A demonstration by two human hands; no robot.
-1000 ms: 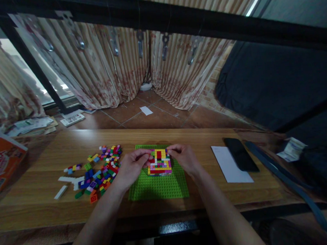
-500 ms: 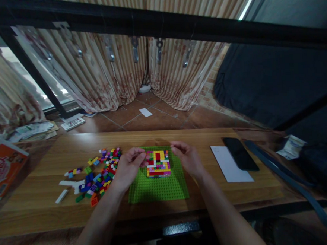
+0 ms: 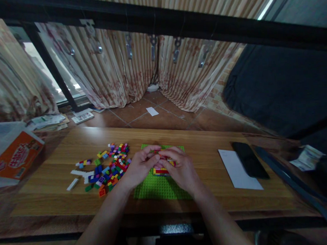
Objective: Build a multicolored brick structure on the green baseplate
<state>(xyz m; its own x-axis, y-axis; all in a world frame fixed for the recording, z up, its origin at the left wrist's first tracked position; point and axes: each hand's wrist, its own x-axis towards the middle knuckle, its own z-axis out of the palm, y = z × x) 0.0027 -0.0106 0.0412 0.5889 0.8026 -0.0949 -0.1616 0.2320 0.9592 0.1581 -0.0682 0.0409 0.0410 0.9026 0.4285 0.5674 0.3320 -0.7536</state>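
Note:
My two hands meet above a low block of many-coloured toy bricks [image 3: 160, 171], built up on a green studded baseplate [image 3: 163, 188]. My left hand [image 3: 141, 168] comes in from the left, its thumb and fingers pinched over the far left part of the bricks. From the right, my right hand [image 3: 181, 169] curls over the same spot with its fingertips touching or nearly touching the left ones. Whatever small piece sits between the fingertips is too hidden to name. Most of the brick build is covered by the hands; a yellow and red front edge shows.
Loose toy bricks [image 3: 108, 173] lie heaped left of the baseplate on the wooden table [image 3: 60, 204]. A white sheet [image 3: 237, 173] and a black phone [image 3: 250, 160] lie at the right. A plastic box with an orange label [image 3: 17, 155] stands at far left.
My hands were apart on either side of the brick build; both have come together over it. The view has swung slightly left, so everything sits farther right.

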